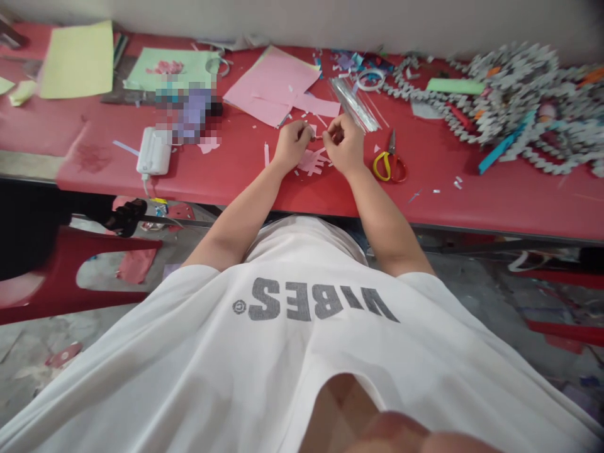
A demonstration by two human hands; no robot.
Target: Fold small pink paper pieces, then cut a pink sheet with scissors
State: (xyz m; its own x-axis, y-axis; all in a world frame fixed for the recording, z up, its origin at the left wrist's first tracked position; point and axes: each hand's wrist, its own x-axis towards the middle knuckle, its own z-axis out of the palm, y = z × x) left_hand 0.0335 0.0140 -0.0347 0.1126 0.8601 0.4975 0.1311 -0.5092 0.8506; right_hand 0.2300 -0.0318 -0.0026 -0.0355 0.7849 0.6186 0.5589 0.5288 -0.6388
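Over the red table, my left hand [293, 146] pinches a small pink paper piece [313, 130] between thumb and fingers. Close beside it, my right hand [345, 143] has its fingertips closed at the other end of what looks like the same pink paper. Below both hands lies a small heap of pink paper strips [313, 162]. To the right of my right hand rest scissors [391, 162] with one yellow and one red handle. A bundle of clear plastic sleeves [355, 104] lies just beyond my right hand.
Pink sheets [268, 85] lie behind my hands. A white power bank [154, 151] with a cable sits left, near green paper [136, 74]. A tangled grey garland heap [519, 94] covers the right back. A red chair [61, 277] stands at left, where a person's foot shows.
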